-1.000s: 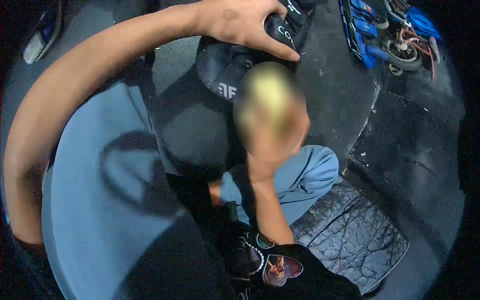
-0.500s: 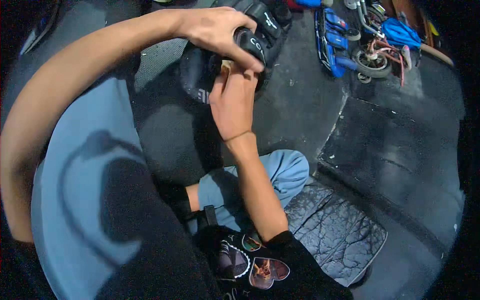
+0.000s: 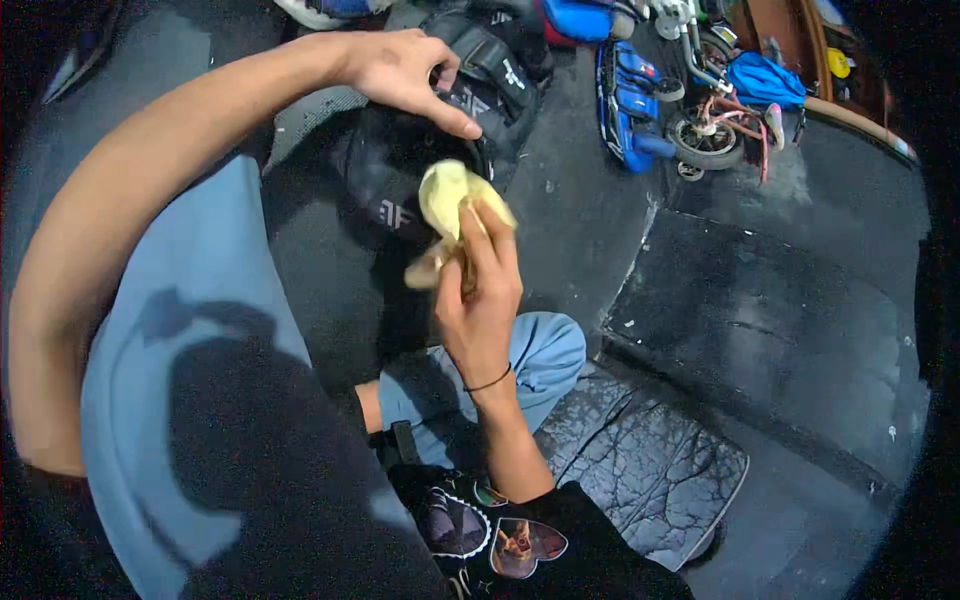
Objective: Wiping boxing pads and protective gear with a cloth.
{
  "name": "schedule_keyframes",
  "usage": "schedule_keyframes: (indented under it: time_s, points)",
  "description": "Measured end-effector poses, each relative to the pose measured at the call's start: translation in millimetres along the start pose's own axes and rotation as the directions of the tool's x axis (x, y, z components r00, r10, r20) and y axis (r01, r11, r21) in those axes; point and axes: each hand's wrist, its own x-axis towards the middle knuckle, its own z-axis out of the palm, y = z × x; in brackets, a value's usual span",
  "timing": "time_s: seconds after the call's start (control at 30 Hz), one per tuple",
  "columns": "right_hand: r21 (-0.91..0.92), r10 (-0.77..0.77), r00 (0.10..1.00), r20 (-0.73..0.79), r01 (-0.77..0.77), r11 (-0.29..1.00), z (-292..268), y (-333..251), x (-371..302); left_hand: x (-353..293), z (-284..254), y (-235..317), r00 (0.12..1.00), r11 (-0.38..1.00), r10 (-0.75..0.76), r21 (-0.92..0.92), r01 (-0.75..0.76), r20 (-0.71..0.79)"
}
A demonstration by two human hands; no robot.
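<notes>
A pale yellow cloth (image 3: 446, 197), blurred by motion, is pinched in the fingers of my right hand (image 3: 484, 295). It hangs loosely bunched above a piece of black padded gear (image 3: 400, 165) with straps and white lettering, which lies on the dark floor. My left hand (image 3: 400, 70) reaches over the top of this gear. Its fingers curl onto a dark strap or edge there, with the thumb stretched toward the cloth. Shadow hides much of the gear's near side.
A blue padded item with straps (image 3: 630, 105) lies to the right, beside a small pink bicycle (image 3: 712, 140) and a blue cloth bag (image 3: 765, 80). A cracked black board (image 3: 650, 460) rests near my knee (image 3: 550, 355). A shoe (image 3: 325, 10) shows at the top.
My right hand has drawn back toward me from the black gear, bringing the yellow cloth into full view. My left hand has shifted slightly left, its thumb now lifted away from the right hand.
</notes>
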Motion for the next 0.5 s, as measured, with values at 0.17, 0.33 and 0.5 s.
schedule_keyframes:
  time_s: [0.17, 0.33, 0.5]
  points:
    - [-0.227, -0.109, 0.986, 0.124, 0.135, 0.964, 41.2, 21.7, 33.5, 7.7, -3.1, 9.2, 0.997, 0.998, 0.063, -0.03, -0.062, 0.049]
    - [-0.138, -0.032, 0.99, 0.137, 0.052, 0.989, 33.5, 18.7, 38.0, 0.0, -2.5, 24.7, 0.974, 0.974, 0.224, 0.015, -0.224, -0.014]
    - [-0.152, -0.047, 0.948, 0.315, 0.099, 0.983, 12.0, 8.2, -21.4, 4.4, 0.4, -0.2, 0.981, 0.981, 0.191, 0.035, -0.189, -0.043]
